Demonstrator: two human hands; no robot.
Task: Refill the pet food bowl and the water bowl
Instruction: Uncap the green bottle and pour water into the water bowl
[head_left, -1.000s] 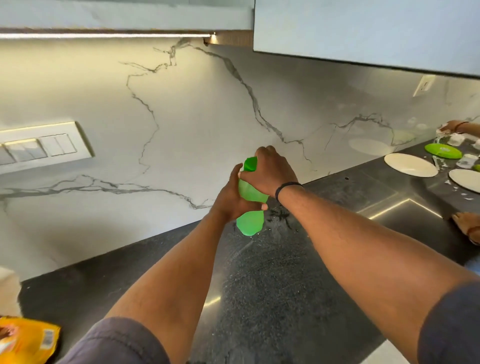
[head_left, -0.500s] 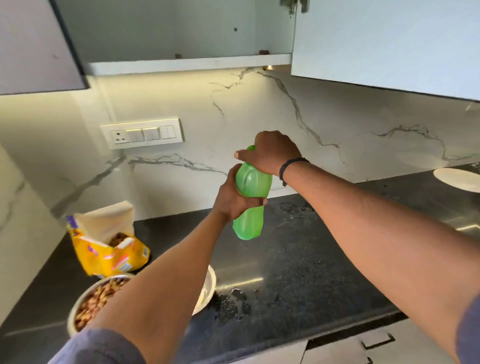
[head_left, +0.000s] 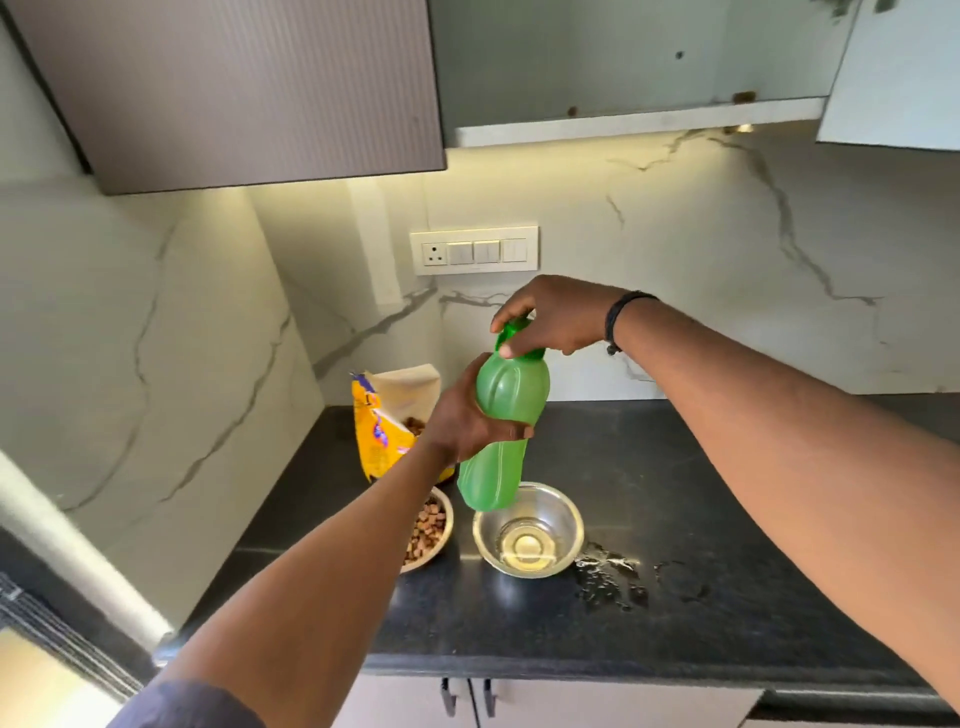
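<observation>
A green plastic bottle (head_left: 506, 415) is held upright above the counter. My left hand (head_left: 467, 421) grips its middle from the left side. My right hand (head_left: 556, 317) curls over its green cap (head_left: 511, 332) from above. Just below the bottle's base stands a steel bowl (head_left: 529, 530) with a little water in its bottom. To the left of it a pale bowl (head_left: 431, 530) holds brown kibble, partly hidden by my left forearm. Behind it stands an open yellow pet food bag (head_left: 387, 421).
Spilled water (head_left: 613, 577) lies on the black counter (head_left: 675, 493) right of the steel bowl. A switch panel (head_left: 474, 250) is on the marble wall. An open cabinet door (head_left: 234, 88) hangs overhead at left. Cupboard handles (head_left: 467, 696) sit below the counter edge.
The view has swung left and down, bringing both bowls and the food bag into sight. The bottle, held in both hands throughout, is now over the steel bowl.
</observation>
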